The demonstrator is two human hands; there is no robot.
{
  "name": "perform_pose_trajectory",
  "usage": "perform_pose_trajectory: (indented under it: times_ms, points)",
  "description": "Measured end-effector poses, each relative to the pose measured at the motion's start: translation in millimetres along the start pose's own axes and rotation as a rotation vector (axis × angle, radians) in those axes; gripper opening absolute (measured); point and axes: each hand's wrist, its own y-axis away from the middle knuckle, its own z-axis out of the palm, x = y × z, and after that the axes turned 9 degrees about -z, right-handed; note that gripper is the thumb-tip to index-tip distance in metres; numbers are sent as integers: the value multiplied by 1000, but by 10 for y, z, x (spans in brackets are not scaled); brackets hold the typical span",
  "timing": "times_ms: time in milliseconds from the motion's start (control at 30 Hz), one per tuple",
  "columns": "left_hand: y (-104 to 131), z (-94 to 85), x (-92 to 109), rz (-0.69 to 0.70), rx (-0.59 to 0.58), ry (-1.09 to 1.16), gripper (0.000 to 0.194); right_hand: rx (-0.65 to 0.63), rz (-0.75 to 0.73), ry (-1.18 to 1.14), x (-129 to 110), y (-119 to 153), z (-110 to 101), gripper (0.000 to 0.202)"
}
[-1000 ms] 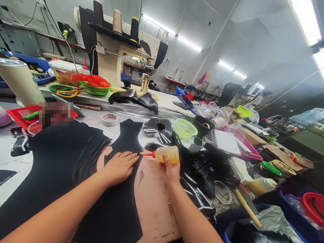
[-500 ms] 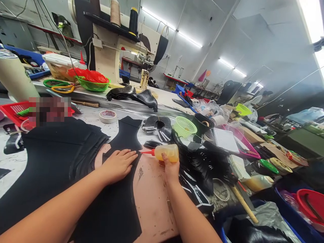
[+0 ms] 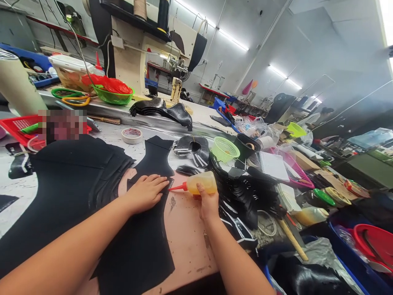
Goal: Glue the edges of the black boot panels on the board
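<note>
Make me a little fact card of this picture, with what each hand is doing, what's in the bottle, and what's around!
Left hand: lying flat on a black piece
Right hand: holding a squeeze bottle on its side
Bottle: see-through, with yellowish liquid inside
Red nozzle: pointing at the black piece's edge; can't tell if it touches
Under the piece: pinkish board
Left of the piece: stack of black pieces
Farther back: tape roll, light green basket, sewing machine

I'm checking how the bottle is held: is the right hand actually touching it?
Touching. The head view shows the right hand gripping the bottle, its thumb lying over the side facing the camera.
</note>
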Motion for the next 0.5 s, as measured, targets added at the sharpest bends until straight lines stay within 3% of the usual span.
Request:
perform_pose_trajectory:
  times_ms: [200, 500]
  points:
    - [-9, 53, -10, 1, 10, -31, 49, 1, -1, -14, 22, 62, -42, 59]
    - [5, -20, 38, -4, -8, -37, 49, -44, -2, -4, -6, 173, -93, 52]
